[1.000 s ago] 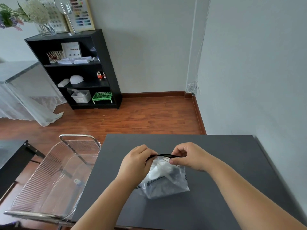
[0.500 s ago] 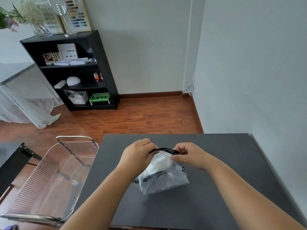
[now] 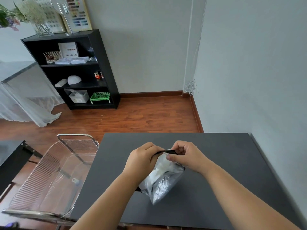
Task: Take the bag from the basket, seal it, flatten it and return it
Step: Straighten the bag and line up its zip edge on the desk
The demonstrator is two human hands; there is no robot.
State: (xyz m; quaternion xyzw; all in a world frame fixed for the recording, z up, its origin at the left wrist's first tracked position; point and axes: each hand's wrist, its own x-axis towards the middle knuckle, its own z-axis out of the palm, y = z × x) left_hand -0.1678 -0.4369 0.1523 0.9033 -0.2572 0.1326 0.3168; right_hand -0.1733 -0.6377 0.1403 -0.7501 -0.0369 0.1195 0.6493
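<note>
A clear plastic bag [image 3: 162,183] with a black zip strip along its top and white contents stands on the dark grey table [image 3: 216,163], its lower end tilted toward me. My left hand [image 3: 141,161] grips the strip's left end. My right hand [image 3: 186,155] pinches the strip between thumb and fingers just right of the left hand. The two hands nearly touch. The clear ribbed basket [image 3: 49,176] stands to the left of the table, off its edge.
A wall runs close along the table's right side. A black shelf unit [image 3: 79,70] with small items stands across the wooden floor at the back left. A second dark tabletop [image 3: 10,151] shows at the far left.
My right hand has slid left along the zip strip toward my left hand, so the gap between the hands has shrunk. The bag's lower end has swung slightly toward me.
</note>
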